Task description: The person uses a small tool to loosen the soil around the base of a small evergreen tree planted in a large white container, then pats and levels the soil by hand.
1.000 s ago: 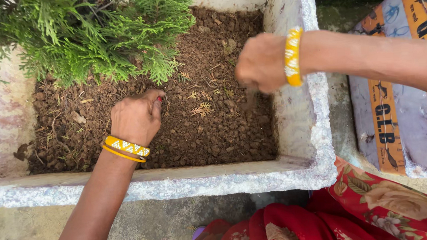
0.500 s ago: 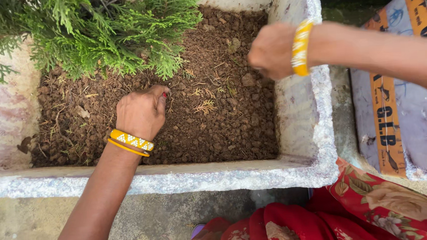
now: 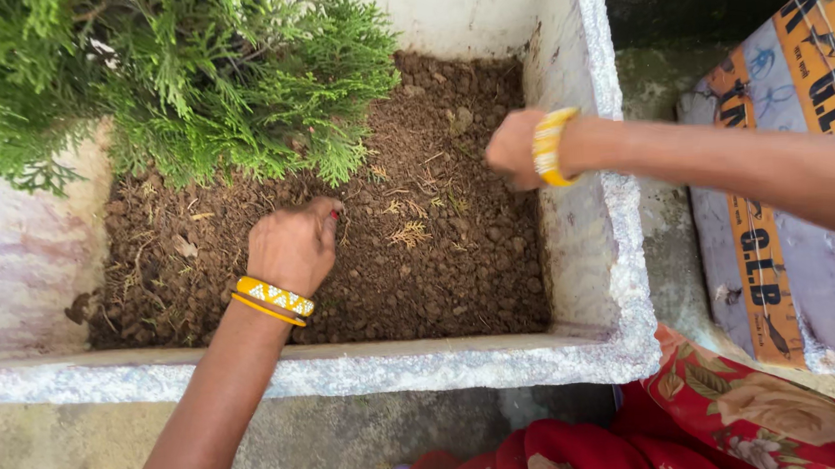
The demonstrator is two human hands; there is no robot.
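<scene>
A white foam planter box (image 3: 626,279) holds brown clumpy soil (image 3: 439,262) and a green conifer shrub (image 3: 181,75) at its left back. My left hand (image 3: 291,245), with yellow bangles at the wrist, rests fisted on the soil just below the shrub, fingers curled into the dirt. My right hand (image 3: 512,149), also with a yellow bangle, hovers over the soil near the box's right wall, fingers curled under; what it holds is hidden. Dry twig bits (image 3: 408,233) lie on the soil between the hands.
A printed white and orange sack (image 3: 789,218) lies to the right of the box. Red floral cloth (image 3: 724,419) covers my lap at the bottom right. Concrete floor (image 3: 61,465) runs below the box's front rim.
My right hand rose toward the box's right wall, then came back down and left over the soil. My left hand has stayed on the soil by the shrub. The view shifted slightly.
</scene>
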